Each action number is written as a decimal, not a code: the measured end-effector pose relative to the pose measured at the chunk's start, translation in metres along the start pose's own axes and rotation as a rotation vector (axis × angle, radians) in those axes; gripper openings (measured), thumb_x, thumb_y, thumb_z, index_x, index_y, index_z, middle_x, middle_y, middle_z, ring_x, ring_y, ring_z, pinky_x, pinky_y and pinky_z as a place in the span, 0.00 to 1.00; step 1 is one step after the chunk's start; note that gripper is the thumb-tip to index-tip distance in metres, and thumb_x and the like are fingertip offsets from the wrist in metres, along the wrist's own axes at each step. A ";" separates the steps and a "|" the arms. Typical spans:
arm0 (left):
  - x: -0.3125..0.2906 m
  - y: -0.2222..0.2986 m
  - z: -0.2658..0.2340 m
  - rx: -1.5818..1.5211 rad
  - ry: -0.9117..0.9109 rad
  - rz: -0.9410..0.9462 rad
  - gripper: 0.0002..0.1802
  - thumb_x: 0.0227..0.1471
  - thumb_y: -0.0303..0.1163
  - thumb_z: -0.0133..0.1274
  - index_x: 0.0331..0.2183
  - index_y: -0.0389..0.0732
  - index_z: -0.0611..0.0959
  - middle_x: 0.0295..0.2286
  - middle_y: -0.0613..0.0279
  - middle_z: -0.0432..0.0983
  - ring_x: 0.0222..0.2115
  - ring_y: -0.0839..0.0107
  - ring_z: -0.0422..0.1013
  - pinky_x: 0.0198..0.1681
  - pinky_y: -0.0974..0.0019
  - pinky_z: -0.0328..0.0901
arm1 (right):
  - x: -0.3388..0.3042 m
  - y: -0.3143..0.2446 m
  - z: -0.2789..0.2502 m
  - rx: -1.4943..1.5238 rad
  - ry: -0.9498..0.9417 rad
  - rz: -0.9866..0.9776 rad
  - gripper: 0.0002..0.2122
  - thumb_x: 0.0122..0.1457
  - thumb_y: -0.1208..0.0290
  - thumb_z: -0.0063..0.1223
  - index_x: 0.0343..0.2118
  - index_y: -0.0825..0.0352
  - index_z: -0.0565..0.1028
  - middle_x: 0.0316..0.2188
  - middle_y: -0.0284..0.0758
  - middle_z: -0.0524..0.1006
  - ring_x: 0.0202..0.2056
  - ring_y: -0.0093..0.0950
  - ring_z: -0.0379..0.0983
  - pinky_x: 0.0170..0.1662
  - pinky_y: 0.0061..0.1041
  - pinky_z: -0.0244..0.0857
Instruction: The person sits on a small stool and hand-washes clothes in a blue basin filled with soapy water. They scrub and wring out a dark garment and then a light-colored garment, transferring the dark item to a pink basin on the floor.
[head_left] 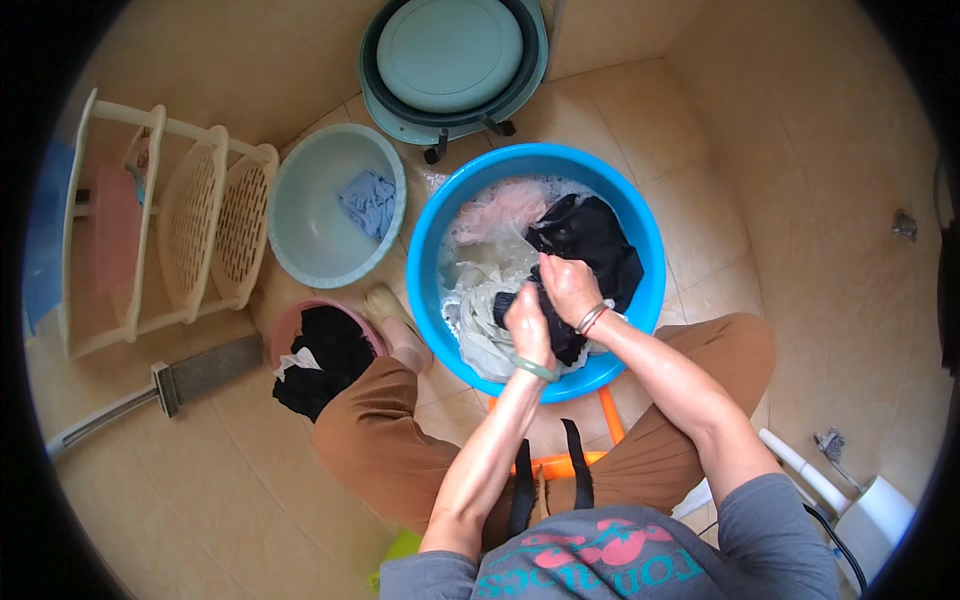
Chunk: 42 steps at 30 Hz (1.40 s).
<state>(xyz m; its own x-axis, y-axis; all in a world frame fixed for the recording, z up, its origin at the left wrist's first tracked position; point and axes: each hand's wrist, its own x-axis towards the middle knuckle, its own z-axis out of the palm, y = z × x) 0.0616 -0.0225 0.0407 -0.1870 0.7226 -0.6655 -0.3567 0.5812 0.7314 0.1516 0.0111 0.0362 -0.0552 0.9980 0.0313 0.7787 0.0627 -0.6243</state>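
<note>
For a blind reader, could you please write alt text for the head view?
A person's left hand and right hand hold dark cloth among soapy laundry in a blue tub. A pale basin with blue cloth stands to its left.

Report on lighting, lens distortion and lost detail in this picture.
Head view: soft, fairly even light; head view: the fisheye bows the cream rack at left, and black vignetting swallows the corners; head view: the black cloth in the blue basin shows little fold detail; head view: left hand and right hand look reasonably clear.
</note>
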 end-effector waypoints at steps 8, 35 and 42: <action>0.050 -0.018 -0.058 0.626 0.068 0.578 0.15 0.57 0.41 0.46 0.32 0.39 0.78 0.28 0.56 0.74 0.28 0.70 0.68 0.33 0.61 0.65 | -0.029 -0.086 -0.018 0.261 -0.019 -0.283 0.07 0.57 0.71 0.48 0.24 0.66 0.69 0.18 0.43 0.71 0.24 0.40 0.74 0.25 0.35 0.68; -0.018 0.102 -0.024 -0.207 -0.527 -0.134 0.18 0.53 0.28 0.51 0.46 0.33 0.77 0.37 0.61 0.78 0.35 0.74 0.74 0.40 0.72 0.68 | 0.012 0.025 -0.029 0.198 -0.342 -0.108 0.32 0.43 0.75 0.60 0.55 0.55 0.67 0.61 0.38 0.59 0.62 0.40 0.53 0.60 0.40 0.53; 0.034 0.077 -0.068 -0.821 -0.551 -0.371 0.16 0.58 0.34 0.44 0.43 0.35 0.78 0.40 0.53 0.78 0.40 0.59 0.75 0.47 0.57 0.70 | 0.025 0.025 -0.048 1.194 -0.281 0.384 0.18 0.53 0.71 0.56 0.47 0.69 0.70 0.35 0.31 0.76 0.38 0.18 0.70 0.44 0.20 0.65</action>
<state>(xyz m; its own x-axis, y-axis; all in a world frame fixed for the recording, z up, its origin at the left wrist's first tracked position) -0.0344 0.0214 0.0638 0.4289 0.7410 -0.5168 -0.8547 0.5180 0.0334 0.1997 0.0381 0.0590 -0.1956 0.9044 -0.3793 -0.2580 -0.4206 -0.8698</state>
